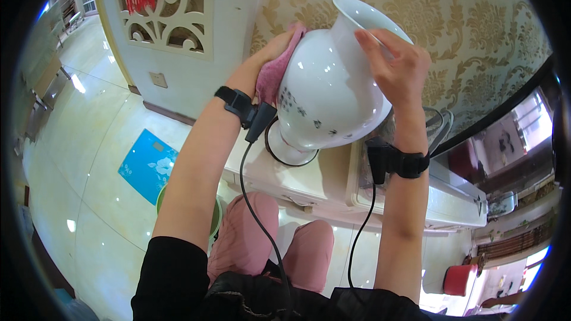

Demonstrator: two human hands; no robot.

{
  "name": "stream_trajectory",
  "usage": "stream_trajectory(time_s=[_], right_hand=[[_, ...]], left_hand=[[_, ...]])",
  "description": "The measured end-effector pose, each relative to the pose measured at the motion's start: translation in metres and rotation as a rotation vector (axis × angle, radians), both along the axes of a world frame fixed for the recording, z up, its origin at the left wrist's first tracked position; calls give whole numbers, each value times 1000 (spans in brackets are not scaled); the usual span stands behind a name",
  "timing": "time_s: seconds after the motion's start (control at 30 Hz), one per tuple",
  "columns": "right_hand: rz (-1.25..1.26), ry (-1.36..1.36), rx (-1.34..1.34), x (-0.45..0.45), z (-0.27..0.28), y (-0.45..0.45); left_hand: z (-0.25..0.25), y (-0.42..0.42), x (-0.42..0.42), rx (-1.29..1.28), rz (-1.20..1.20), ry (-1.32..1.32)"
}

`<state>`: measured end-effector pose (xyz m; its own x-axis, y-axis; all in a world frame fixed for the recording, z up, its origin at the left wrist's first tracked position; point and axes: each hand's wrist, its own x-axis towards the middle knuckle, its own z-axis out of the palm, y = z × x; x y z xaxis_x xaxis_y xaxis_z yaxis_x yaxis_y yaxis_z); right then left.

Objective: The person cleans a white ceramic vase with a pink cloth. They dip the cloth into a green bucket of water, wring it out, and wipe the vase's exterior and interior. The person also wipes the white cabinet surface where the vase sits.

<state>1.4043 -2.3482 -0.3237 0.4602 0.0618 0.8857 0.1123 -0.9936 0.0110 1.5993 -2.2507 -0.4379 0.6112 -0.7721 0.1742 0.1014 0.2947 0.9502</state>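
Note:
A large white porcelain vase [330, 84] with a flared mouth and dark painted marks stands on a cream cabinet [332, 176]. It looks tilted in this view. My left hand [277, 47] presses a pink cloth [273, 73] against the left side of its body; the fingertips are partly covered by the cloth. At the upper right, my right hand [399, 60] grips the rim of the vase, thumb outside and fingers bent at the mouth. The vase's dark-edged foot [292, 154] touches the cabinet top.
Patterned wallpaper [473, 13] backs the cabinet. To the right are a television [504, 138] and cables [441, 127]. A blue bathroom scale [149, 165] lies on the tiled floor, close to a green bucket [217, 218] partly behind my left arm. Black cords hang from both wrist straps.

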Motion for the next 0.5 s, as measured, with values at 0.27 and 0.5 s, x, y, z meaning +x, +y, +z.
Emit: stream_trajectory(time_s=[0.27, 0.5], right_hand=[[223, 177, 177, -6, 8, -2], [-135, 326, 154, -12, 18, 29]], left_hand=[[-4, 17, -8, -191, 128, -128], [65, 16, -69, -170, 237, -401]])
